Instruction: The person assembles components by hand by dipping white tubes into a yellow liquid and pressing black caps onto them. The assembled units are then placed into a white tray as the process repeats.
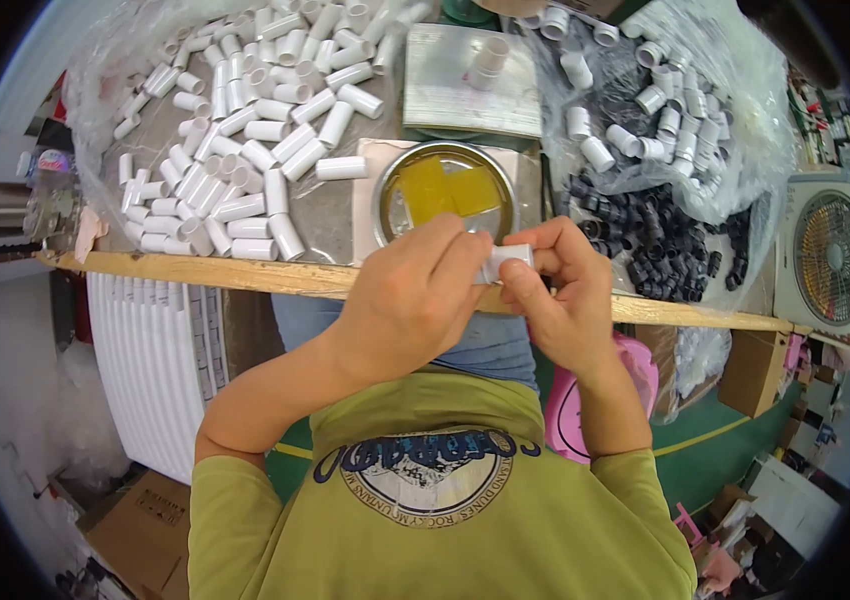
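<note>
A short white plastic tube (511, 256) is held level between my two hands, close to the table's front edge. My left hand (410, 290) is closed around its left end and hides that part. With thumb and fingers, my right hand (567, 290) pinches the right end. Just beyond my hands sits a round metal dish (382, 200) with yellow sponge-like pieces (427, 188) in it. Behind the dish, a white tube (488, 62) stands upright on a silvery metal block (440, 85).
Many white tubes (270, 130) lie heaped at the left on plastic sheeting. To the right are white fittings (683, 150) in a clear bag and a pile of small black parts (660, 245). A fan (830, 255) stands far right. The wooden edge (285, 283) runs along the front.
</note>
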Motion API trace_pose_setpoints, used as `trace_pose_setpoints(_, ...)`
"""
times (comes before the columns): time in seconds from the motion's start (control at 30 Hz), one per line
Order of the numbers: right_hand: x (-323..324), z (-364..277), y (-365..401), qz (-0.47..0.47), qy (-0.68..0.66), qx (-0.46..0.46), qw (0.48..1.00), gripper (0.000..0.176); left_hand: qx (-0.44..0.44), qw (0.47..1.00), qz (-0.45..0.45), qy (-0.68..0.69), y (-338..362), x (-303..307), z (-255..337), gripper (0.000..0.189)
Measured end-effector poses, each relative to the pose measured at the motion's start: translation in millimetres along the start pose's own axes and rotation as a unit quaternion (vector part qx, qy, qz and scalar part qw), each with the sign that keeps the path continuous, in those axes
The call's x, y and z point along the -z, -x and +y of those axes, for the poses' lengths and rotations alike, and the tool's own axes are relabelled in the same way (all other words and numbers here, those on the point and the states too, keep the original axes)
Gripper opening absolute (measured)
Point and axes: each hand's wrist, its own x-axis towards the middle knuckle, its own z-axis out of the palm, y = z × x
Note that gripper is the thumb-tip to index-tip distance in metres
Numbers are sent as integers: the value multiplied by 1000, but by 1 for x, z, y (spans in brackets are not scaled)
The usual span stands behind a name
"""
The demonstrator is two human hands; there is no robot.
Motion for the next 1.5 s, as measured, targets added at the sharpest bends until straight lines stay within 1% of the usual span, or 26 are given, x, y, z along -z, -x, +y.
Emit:
trace_pose_setpoints(0.07,18,9,-5,-51,86,42,994,23,55,994,-78,53,5,4,-4,39)
trace_pose_setpoints(0.1,27,4,-5,-10,161,49,986,22,74,995,-43,45,4,9,-11,34)
trace_pose_setpoints(0.13,36,-1,-6,55,279,50,957,18,92,995,-8,38,-1,15,-22,30)
trace_pose_setpoints(0.17,43,-2,-8,112,329,96,933,15,109,993,25,33,-6,23,-35,25)
trace_pose_setpoints(0.2,53,-2,-8,147,369,112,911,13,156,986,50,26,-9,33,-49,25)
trace_pose_setpoints(0.23,61,-1,-8,143,408,97,897,12,202,976,76,21,-12,44,-64,25)
trace_pose_setpoints(0.27,67,-1,-8,139,447,82,880,11,209,976,64,-6,-13,51,-79,27)
trace_pose_setpoints(0.33,75,6,-9,100,488,54,866,12,221,973,40,-58,-12,56,-100,31)
trace_pose_setpoints(0.37,76,11,-10,80,508,39,857,13,226,971,-4,-77,-14,57,-97,31)
trace_pose_setpoints(0.47,73,25,-17,103,502,67,856,17,181,962,-68,-195,-9,48,-103,28)
trace_pose_setpoints(0.57,70,26,-26,94,496,119,855,20,203,971,-11,-123,-8,51,-108,29)
trace_pose_setpoints(0.67,69,26,-35,73,492,147,855,22,167,983,19,-76,-4,63,-106,31)
trace_pose_setpoints(0.7,69,27,-38,66,490,158,855,21,223,974,23,16,-3,65,-102,30)
trace_pose_setpoints(0.77,69,30,-44,49,485,180,854,21,327,923,32,199,1,71,-92,29)
trace_pose_setpoints(0.87,72,35,-47,34,478,191,856,16,332,889,47,311,6,78,-87,29)
trace_pose_setpoints(0.97,74,40,-51,26,483,253,838,11,310,886,48,341,13,78,-88,30)
trace_pose_setpoints(1.07,72,20,-47,96,504,253,821,7,277,896,38,344,17,77,-85,30)
trace_pose_setpoints(1.1,63,9,-45,135,481,209,841,9,276,899,35,339,16,76,-83,30)
trace_pose_setpoints(1.2,30,-11,-49,69,434,274,856,10,274,903,17,330,13,70,-77,31)
trace_pose_setpoints(1.23,20,-9,-53,29,438,300,847,12,273,902,10,333,13,66,-76,30)
trace_pose_setpoints(1.27,11,-6,-56,5,437,305,846,11,273,901,4,336,13,61,-75,30)
trace_pose_setpoints(1.33,2,4,-62,-26,469,309,827,12,241,920,26,307,16,48,-73,31)
trace_pose_setpoints(1.37,-1,7,-62,-32,476,301,826,12,226,928,37,292,17,43,-72,31)
trace_pose_setpoints(1.43,-4,10,-62,-45,490,284,823,11,174,961,39,210,18,38,-72,33)
trace_pose_setpoints(1.47,-4,10,-62,-30,474,293,830,12,146,974,40,168,17,35,-72,34)
trace_pose_setpoints(1.5,-4,10,-61,-14,458,300,837,12,136,977,52,156,17,31,-70,35)
